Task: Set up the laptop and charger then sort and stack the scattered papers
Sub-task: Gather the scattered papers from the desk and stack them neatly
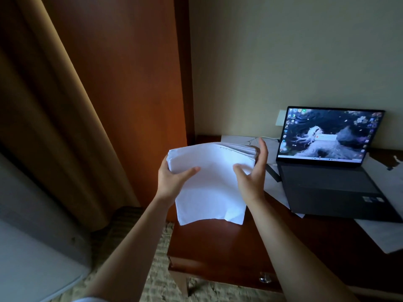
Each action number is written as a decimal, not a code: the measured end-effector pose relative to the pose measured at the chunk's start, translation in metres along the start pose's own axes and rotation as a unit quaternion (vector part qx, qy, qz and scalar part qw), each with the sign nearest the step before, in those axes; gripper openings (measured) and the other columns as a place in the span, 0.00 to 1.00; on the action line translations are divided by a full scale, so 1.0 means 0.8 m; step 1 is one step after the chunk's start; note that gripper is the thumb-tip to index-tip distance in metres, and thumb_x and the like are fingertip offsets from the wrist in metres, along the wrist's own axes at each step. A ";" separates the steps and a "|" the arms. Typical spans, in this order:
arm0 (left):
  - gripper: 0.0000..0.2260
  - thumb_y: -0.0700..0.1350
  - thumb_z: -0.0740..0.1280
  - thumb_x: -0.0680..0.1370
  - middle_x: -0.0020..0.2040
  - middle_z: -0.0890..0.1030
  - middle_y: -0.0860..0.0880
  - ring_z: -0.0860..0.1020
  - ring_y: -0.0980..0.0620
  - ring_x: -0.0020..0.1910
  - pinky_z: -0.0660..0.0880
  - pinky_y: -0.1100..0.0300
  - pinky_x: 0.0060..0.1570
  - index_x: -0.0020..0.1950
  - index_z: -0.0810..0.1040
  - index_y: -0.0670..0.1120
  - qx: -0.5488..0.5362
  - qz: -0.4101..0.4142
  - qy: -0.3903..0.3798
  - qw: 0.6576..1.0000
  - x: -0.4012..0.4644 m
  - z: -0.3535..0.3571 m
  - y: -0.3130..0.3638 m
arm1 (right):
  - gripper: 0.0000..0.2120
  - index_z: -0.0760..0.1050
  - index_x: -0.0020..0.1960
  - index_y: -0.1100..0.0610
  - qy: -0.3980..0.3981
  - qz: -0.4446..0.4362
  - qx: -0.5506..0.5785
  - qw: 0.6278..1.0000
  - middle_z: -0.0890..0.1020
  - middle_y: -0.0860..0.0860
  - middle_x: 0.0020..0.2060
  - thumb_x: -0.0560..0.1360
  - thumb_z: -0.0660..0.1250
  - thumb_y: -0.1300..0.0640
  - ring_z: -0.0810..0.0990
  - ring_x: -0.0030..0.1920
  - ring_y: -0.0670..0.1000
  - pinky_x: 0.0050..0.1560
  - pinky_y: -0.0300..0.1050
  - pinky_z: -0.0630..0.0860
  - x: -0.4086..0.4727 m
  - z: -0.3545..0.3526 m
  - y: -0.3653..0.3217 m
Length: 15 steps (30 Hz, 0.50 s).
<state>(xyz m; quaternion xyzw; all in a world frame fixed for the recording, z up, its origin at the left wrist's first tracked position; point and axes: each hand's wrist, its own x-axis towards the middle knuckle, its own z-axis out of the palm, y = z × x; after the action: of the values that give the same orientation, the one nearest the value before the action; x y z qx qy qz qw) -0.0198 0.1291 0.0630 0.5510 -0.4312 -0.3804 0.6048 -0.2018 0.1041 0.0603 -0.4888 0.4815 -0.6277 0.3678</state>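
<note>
Room: dim, I see a tan curtain point(54, 105) far left, a reddish wood panel point(135, 73) next to it, pale wall point(283, 51) behind the bench.
Floor: patterned carpet point(157, 280) below the bench's left edge.
Bench: dark red wood point(229, 247), front-left corner in view, small metal pull point(265, 277) on the front face.
Left hand: point(172, 182) closed on the left edge of the paper stack, thumb lying across the top sheet, fingers hidden underneath.
Paper stack: point(209, 186) thick white bundle, held up above the bench's left part between both hands, top sheet blank, near edge drooping toward the bench, far-right corner fanned so the sheet edges show.
Right hand: point(253, 175) open, fingers straight and upright against the stack's right edge, thumb on the top sheet. Pressing the side, not wrapped around it.
Loose papers: point(274, 188) a few sheets flat on the bench between stack and laptop, partly under the laptop; more point(383, 236) at the right edge.
Laptop: point(333, 177) black, lid open, screen lit with a desktop wallpaper and icons, sits on the bench right of the stack, apart from it.
Cable: thin white lead point(270, 138) on the bench behind the stack, running toward the laptop's left side; I can't tell if it's plugged in.
Wall plate: point(280, 117) pale, just left of the screen's top corner.
</note>
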 end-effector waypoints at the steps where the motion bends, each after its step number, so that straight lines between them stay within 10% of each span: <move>1: 0.22 0.40 0.79 0.65 0.47 0.80 0.52 0.82 0.57 0.43 0.79 0.63 0.36 0.51 0.73 0.56 0.004 0.003 -0.001 1.000 0.001 0.000 0.001 | 0.40 0.55 0.75 0.47 0.008 0.000 -0.008 1.000 0.71 0.46 0.63 0.70 0.62 0.73 0.71 0.57 0.32 0.51 0.34 0.74 0.002 0.000 0.001; 6: 0.19 0.39 0.79 0.65 0.46 0.81 0.51 0.83 0.54 0.43 0.80 0.62 0.36 0.49 0.75 0.52 0.002 -0.021 0.005 1.000 0.005 -0.002 0.005 | 0.35 0.61 0.71 0.49 0.082 0.102 0.032 0.991 0.75 0.45 0.54 0.69 0.55 0.76 0.76 0.52 0.50 0.38 0.34 0.72 0.023 -0.004 0.020; 10: 0.14 0.39 0.78 0.67 0.43 0.81 0.51 0.83 0.58 0.37 0.78 0.65 0.33 0.46 0.77 0.51 -0.019 -0.032 0.013 0.999 0.003 -0.001 0.009 | 0.24 0.72 0.61 0.53 0.042 0.120 -0.005 0.992 0.74 0.48 0.40 0.70 0.56 0.72 0.71 0.37 0.46 0.31 0.33 0.67 0.017 -0.004 0.022; 15: 0.17 0.40 0.78 0.67 0.47 0.80 0.50 0.82 0.52 0.44 0.79 0.63 0.36 0.49 0.75 0.52 -0.007 -0.022 -0.012 1.000 0.001 -0.004 0.009 | 0.25 0.67 0.68 0.55 0.065 0.081 -0.012 0.995 0.75 0.52 0.61 0.74 0.58 0.70 0.74 0.50 0.45 0.42 0.35 0.70 0.025 -0.001 0.014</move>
<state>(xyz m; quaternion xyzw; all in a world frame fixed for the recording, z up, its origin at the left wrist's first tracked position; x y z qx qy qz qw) -0.0165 0.1299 0.0700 0.5511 -0.4234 -0.4031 0.5954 -0.2081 0.0830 0.0545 -0.4105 0.5499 -0.6205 0.3797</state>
